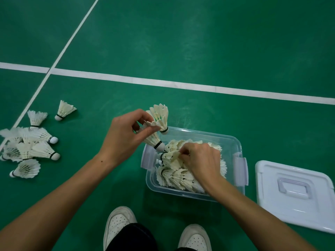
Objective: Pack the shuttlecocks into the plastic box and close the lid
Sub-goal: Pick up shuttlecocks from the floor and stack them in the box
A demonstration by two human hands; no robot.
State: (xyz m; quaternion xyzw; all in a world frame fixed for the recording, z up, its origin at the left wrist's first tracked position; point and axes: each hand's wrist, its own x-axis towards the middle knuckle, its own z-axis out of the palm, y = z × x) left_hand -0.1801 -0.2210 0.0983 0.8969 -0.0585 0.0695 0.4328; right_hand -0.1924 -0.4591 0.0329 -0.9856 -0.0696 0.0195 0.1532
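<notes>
Over the plastic box, just past centre, your left hand pinches two shuttlecocks by their feathers above its ten o'clock corner. Your right hand reaches inside, fingers curled on the feathers of a packed shuttlecock. At nine o'clock a loose pile lies on the green floor. At four o'clock the lid rests flat, off the box.
</notes>
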